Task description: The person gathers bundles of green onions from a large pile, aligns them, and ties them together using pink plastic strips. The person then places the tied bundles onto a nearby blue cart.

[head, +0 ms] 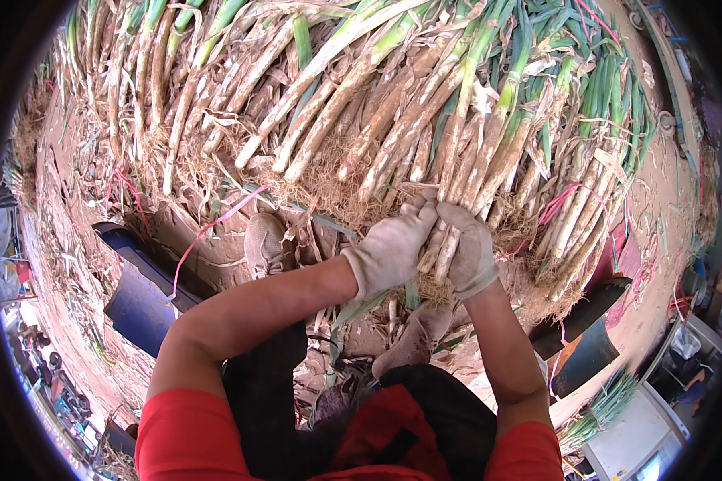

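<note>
Long green onions with soil-stained white stems lie in a thick heap (331, 120) before me, roots towards me and green leaves away. My right hand (472, 252), in a dirty off-white work glove, is wrapped around a few onion stems (447, 255) near their root ends. My left hand (394, 249), gloved the same way, meets it from the left, its curled fingers gripping at the same stems; the fingertips are partly hidden. Below the hands hang fibrous roots (436, 287). Right of them lies an onion bundle (577, 222) with a pink plastic tie (558, 204).
Cut, curved blue plastic pieces (141, 300) stand at the left, and a dark curved piece (585, 358) at the right. A pink strap (207, 231) runs from the left one. My shoes (266, 243) rest among dry husks. More onions (601, 412) lie at lower right.
</note>
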A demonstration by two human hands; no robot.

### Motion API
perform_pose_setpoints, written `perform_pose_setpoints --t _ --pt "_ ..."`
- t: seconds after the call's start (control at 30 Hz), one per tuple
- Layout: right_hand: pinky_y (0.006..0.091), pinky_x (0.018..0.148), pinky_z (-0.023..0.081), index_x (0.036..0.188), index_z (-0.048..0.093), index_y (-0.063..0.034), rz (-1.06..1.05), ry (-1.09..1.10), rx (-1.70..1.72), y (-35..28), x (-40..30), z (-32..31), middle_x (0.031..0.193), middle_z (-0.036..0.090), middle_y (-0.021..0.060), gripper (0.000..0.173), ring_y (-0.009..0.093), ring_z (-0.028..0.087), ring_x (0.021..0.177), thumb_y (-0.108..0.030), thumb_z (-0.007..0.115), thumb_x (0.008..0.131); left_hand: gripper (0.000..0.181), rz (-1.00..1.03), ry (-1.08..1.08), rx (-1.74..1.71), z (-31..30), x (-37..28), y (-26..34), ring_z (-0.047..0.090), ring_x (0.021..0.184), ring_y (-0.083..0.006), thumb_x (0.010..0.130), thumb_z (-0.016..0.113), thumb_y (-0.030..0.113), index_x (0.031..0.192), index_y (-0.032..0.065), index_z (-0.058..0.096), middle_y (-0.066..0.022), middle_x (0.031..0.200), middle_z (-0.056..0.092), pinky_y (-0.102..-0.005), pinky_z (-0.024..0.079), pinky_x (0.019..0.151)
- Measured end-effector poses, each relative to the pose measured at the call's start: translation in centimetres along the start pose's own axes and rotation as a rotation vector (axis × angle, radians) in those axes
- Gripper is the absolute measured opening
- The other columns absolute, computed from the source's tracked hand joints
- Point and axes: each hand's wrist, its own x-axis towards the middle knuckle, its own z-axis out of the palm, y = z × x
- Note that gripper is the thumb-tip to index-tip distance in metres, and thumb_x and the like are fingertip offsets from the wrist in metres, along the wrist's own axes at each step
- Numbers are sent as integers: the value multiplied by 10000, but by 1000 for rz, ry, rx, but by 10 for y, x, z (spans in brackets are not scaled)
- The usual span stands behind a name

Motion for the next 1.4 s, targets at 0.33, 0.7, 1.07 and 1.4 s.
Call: perform_pose_setpoints --t 0.33,0.7,1.07,1.4 --pt "360 796 546 1063 569 100 193 24 336 -14 4 -2 948 643 159 333 261 644 857 -184 595 891 509 -472 -103 820 -27 55 -21 636 841 -293 915 555 82 1380 36 353 -239 1030 578 -352 589 659" --pt "365 746 558 1061 605 64 289 -27 487 -38 -14 -28 884 660 147 301 242 650 785 -150 612 849 521 -786 -244 361 -36 67 -18 677 790 -252 842 575 42 1335 88 412 -165 1004 642 -436 526 810" --pt "295 668 541 954 660 -19 271 -5 320 -43 -18 -27 849 673 99 229 174 649 726 -219 588 868 667 -403 -253 -311 10 7 33 596 527 -279 856 555 70 1397 -68 190 -173 748 589 -405 481 424" --pt "291 814 532 1210 612 23 241 -101 202 -43 -20 -28 1069 674 122 360 190 658 912 -183 512 932 670 -138 -360 94 -15 13 40 651 617 -386 922 543 324 1274 -168 256 -227 695 630 -463 533 543"
